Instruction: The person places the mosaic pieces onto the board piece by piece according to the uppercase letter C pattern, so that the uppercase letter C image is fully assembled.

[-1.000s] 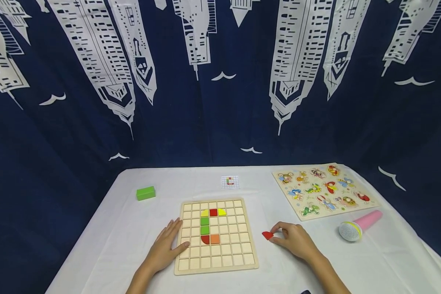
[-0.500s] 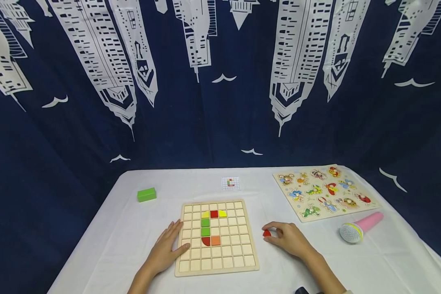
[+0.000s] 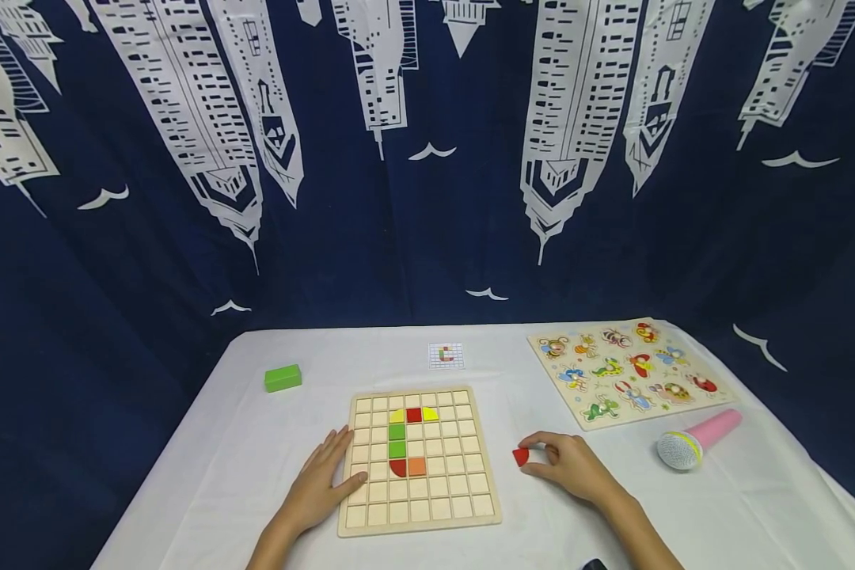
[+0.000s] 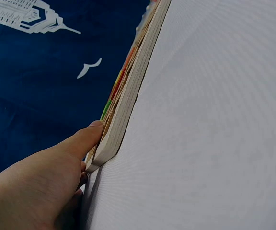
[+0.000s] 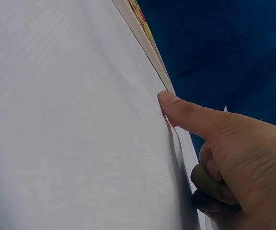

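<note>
My left hand (image 3: pixel 317 483) rests along the left edge of the wooden grid board (image 3: pixel 449 507), fingers straight, thumb lying over its lower left squares. In the left wrist view the thumb (image 4: pixel 83 139) presses on the board's rim. Set in the grid are a red square (image 3: pixel 414 415), green squares (image 3: pixel 397 431), an orange square (image 3: pixel 416 466), yellow rounded pieces (image 3: pixel 431 413) and a red quarter-circle (image 3: pixel 398 468). Right of the board, my right hand (image 3: pixel 573 467) pinches a loose red quarter-circle piece (image 3: pixel 520 457) between thumb and forefinger; the right wrist view mostly hides it behind the thumb (image 5: pixel 176 108).
Behind the board lies a small pattern card (image 3: pixel 446 356). A green block (image 3: pixel 283 378) stands at the back left. An insect puzzle board (image 3: pixel 584 408) and a pink toy microphone (image 3: pixel 698 439) lie to the right on the white-covered table (image 3: pixel 221 467).
The red quarter-circle piece has turned between my right thumb and forefinger, which shifted slightly left and then back. My left hand and the board have stayed in place.
</note>
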Tool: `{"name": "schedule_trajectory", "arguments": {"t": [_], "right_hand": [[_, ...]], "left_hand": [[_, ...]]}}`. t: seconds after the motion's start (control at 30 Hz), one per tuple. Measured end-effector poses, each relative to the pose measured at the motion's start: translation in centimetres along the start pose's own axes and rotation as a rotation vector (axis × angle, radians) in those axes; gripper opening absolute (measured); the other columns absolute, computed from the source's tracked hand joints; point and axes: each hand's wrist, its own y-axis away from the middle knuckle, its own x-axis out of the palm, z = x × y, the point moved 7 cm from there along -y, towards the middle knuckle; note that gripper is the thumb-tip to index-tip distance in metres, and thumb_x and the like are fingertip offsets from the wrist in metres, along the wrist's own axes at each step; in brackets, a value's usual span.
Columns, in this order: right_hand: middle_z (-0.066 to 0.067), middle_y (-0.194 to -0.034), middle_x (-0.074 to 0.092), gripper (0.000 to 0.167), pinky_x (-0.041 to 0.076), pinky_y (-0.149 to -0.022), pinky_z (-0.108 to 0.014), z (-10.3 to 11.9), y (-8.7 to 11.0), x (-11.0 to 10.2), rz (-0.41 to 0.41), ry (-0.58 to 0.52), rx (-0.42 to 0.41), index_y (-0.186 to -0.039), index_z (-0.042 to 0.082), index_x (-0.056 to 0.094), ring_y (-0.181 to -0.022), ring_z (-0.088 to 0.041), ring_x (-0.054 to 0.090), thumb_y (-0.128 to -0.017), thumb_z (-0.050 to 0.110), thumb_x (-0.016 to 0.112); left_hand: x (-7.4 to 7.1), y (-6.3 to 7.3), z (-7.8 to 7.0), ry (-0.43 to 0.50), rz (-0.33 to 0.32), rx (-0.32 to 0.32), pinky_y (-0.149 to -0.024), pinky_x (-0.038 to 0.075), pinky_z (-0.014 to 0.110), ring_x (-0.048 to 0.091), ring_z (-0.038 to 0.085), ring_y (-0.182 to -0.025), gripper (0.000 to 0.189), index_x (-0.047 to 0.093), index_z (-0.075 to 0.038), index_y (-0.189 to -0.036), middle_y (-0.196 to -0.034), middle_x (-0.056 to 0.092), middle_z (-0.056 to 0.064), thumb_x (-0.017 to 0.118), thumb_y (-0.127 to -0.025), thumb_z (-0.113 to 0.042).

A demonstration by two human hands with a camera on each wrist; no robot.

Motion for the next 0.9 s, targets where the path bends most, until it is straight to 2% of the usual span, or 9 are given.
{"name": "schedule_trajectory", "arguments": {"t": [0.33,0.53,0.73,0.9], "right_hand": [[0.012,-0.047,0.030,0.025,0.025,-0.042,-0.016,0.0,-0.4,0.3,0.022,-0.020,-0.021,-0.095,0.024,0.069,-0.043,0.000,0.023,-0.074,0.034,0.076],[0.013,-0.046,0.031,0.025,0.026,-0.041,-0.016,0.4,-0.8,0.6,0.003,-0.032,-0.050,-0.094,0.024,0.069,-0.042,0.000,0.023,-0.074,0.037,0.075],[0.014,-0.047,0.029,0.024,0.024,-0.040,-0.016,3.0,-1.7,1.4,-0.018,-0.064,-0.121,-0.094,0.026,0.068,-0.044,0.001,0.021,-0.074,0.038,0.075],[0.014,-0.047,0.028,0.024,0.023,-0.040,-0.015,5.7,-2.4,3.2,0.012,-0.093,-0.177,-0.093,0.026,0.068,-0.043,0.002,0.020,-0.074,0.038,0.075]], "left_hand": [[0.0,-0.1,0.1,0.000,-0.001,0.003,-0.110,0.012,0.050,0.016,0.029,-0.138,0.079,0.032,-0.008,-0.144,-0.149,0.026,0.008,0.058,-0.085,-0.053],[-0.1,-0.1,-0.1,-0.002,-0.006,0.008,-0.110,0.013,0.049,0.017,0.030,-0.138,0.079,0.032,-0.007,-0.144,-0.149,0.027,0.008,0.058,-0.085,-0.052],[-0.2,0.0,-0.1,-0.008,-0.012,0.010,-0.110,0.013,0.048,0.017,0.029,-0.138,0.079,0.033,-0.008,-0.143,-0.149,0.027,0.008,0.058,-0.084,-0.053],[-0.1,0.0,0.0,-0.003,-0.008,0.005,-0.110,0.013,0.049,0.017,0.029,-0.138,0.079,0.033,-0.007,-0.143,-0.149,0.027,0.008,0.058,-0.084,-0.053]]}}
